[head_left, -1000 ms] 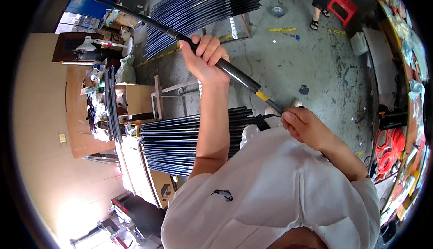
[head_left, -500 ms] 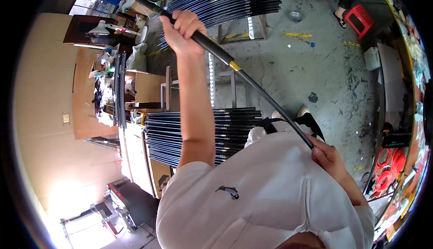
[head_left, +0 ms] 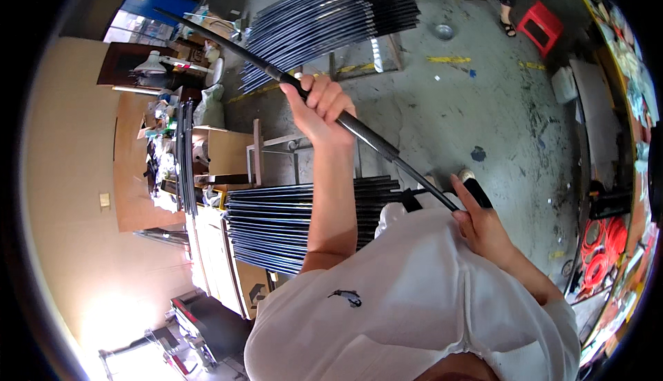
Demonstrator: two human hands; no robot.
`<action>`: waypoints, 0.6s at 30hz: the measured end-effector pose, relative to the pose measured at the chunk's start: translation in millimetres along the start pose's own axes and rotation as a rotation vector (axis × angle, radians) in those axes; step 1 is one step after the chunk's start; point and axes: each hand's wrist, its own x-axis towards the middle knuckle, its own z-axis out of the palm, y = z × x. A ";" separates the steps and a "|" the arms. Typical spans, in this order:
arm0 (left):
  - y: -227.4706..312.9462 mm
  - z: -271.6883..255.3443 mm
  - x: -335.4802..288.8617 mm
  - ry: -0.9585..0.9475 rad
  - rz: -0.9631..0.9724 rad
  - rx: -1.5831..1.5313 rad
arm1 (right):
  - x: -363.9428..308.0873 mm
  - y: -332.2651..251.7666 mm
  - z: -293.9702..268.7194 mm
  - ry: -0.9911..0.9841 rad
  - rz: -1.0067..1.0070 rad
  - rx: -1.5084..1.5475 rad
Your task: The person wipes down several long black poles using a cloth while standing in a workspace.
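My left hand [head_left: 324,108] is closed around a black telescopic pole [head_left: 366,137], gripping its thicker section. The pole slants from the upper left down toward my right side. Its thinner lower section [head_left: 425,184] comes out of the thick sleeve and ends at my right hand [head_left: 485,228]. There the index finger is stretched out and the thumb is apart from it, with the pole's end between them. The other fingers of that hand are partly hidden. Many similar black poles [head_left: 276,222] lie side by side on a rack just beyond my left arm.
A second row of black poles [head_left: 331,18] lies on a far rack. Cardboard boxes [head_left: 230,152] and a lamp [head_left: 150,63] stand at the left. A red stool [head_left: 541,27] is near another person's feet [head_left: 507,27]. Coiled red hose [head_left: 599,257] lies at the right.
My left hand has moved right and down with the pole. The thinner section shows shorter, and its gold band is out of sight. My right hand's fingers have spread from their grip.
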 end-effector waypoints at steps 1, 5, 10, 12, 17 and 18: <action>1.9 -1.5 -0.6 -0.017 0.012 0.004 | 2.8 0.3 0.1 0.015 -0.025 -0.018; 4.5 -13.4 -11.1 -0.008 0.021 -0.014 | 3.8 -6.1 0.6 -0.039 -0.012 -0.030; 6.1 -13.9 -16.3 -0.015 -0.045 -0.122 | 12.6 8.4 24.1 -0.089 -0.213 0.198; 8.0 -16.0 -18.0 -0.031 -0.066 -0.167 | 11.1 -0.5 19.7 -0.150 -0.114 0.249; 6.8 -22.2 -23.7 0.020 -0.023 -0.048 | 10.2 -24.9 11.0 -0.148 0.139 0.061; 6.4 -20.4 -23.9 0.038 -0.011 0.002 | 10.7 -23.9 12.7 -0.116 0.153 -0.017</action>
